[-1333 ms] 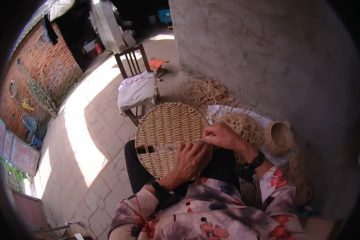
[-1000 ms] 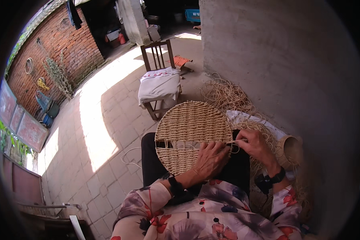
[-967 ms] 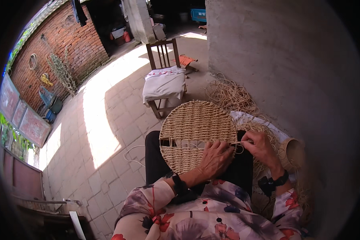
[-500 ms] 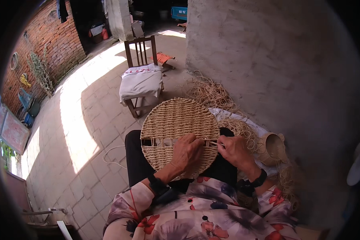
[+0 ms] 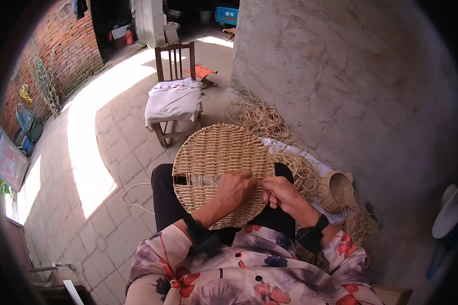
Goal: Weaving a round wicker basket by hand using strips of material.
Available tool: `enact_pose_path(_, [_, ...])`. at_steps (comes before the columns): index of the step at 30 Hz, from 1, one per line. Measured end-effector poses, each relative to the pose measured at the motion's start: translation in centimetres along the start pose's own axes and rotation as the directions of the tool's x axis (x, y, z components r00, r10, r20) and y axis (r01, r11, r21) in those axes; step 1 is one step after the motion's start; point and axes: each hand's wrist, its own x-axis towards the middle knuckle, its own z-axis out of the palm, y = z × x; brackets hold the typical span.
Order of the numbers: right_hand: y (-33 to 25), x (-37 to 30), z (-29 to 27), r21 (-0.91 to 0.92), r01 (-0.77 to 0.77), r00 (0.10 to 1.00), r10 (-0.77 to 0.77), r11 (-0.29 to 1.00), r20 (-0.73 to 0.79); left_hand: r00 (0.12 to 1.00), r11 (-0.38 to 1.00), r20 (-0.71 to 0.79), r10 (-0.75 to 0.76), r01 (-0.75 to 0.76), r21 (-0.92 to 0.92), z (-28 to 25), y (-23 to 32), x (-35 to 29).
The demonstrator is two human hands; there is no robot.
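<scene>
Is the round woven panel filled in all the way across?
No, open gaps show in the woven panel just beside the left hand.

- No lettering could be clearly read.
- A blue, box-like thing (image 5: 226,20) at the top, beyond the wall's edge, bore a short row of small white marks (image 5: 230,14), like printed characters, too small and blurred to make out.
- The pale cloth (image 5: 173,105) on the chair (image 5: 176,46) carried red marks (image 5: 171,86); whether writing or pattern could not be told.
</scene>
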Motion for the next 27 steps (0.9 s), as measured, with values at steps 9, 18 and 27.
enact_pose_path(9, [0.5, 0.2, -1.3, 0.125, -0.002, 0.997, -0.007, 0.992, 0.078, 0.995, 0.997, 0.070, 0.073, -0.073, 0.007, -0.7, 0.0, 1.4])
enact_pose_path(18, [-3.1, -5.0, -5.4, -0.654, 0.347, 0.691, -0.655, 0.672, -0.305, 0.986, 0.994, -0.138, -0.089, 0.079, -0.077, -2.2, 1.3, 0.3])
enact_pose_path(27, [2.4, -3.6, -4.0, -0.925, 0.284, 0.694, -0.720, 0.252, 0.017, 0.997, 0.985, 0.011, -0.070, 0.071, -0.155, -1.0, 1.5, 0.1])
